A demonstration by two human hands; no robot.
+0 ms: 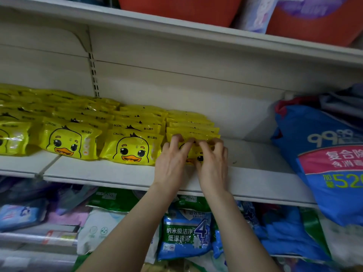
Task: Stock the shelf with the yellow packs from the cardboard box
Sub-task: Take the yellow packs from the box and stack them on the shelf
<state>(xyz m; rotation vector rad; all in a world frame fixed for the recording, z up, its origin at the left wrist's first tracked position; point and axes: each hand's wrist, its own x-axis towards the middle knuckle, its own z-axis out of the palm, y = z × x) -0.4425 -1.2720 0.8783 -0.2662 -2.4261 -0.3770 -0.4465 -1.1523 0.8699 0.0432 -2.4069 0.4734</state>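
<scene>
Rows of glossy yellow duck-print plastic packs (129, 148) already fill the left of the white metal shelf (261, 173). Left hand (172, 160) and right hand (213, 163) pinch the rightmost row's front pack (196, 152). Bare shelf remains to the right, and the cardboard box is unseen.

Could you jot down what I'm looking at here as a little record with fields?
place: white shelf
left hand: grips the front yellow pack
right hand: grips the same pack
rows: more yellow packs in rows to its left
right side: large blue bag
cardboard box: not in view
</scene>
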